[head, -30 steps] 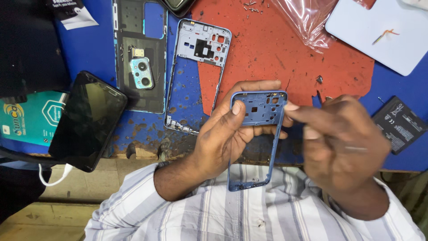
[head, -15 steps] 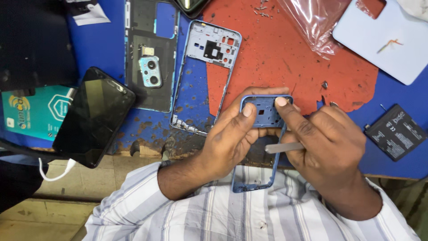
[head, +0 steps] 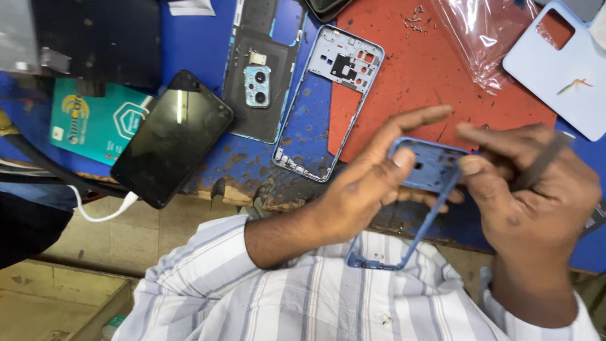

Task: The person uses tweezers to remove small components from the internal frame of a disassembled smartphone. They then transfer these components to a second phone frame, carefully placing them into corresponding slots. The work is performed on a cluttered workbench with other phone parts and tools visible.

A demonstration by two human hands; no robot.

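Observation:
My left hand (head: pixel 363 183) holds a blue phone middle frame (head: pixel 424 189) by its upper part, thumb pressed on its face, fingers stretched out behind it. The frame hangs over my striped shirt at the table's near edge. My right hand (head: pixel 533 189) grips a thin dark tool (head: pixel 536 167) and touches the frame's top right corner with a fingertip. The tool's tip is blurred.
On the blue and red worktop (head: pixel 416 69) lie a second, silver phone frame (head: pixel 328 104), a dark back cover with camera module (head: pixel 259 82), a black phone (head: pixel 172 137) on a white cable, a teal card (head: pixel 95 120), a clear plastic bag (head: pixel 480 38) and a pale blue back cover (head: pixel 558 66).
The view has shifted right and closer. My left fingers have straightened behind the blue frame, and my right hand has lifted the tool up beside the frame's top corner.

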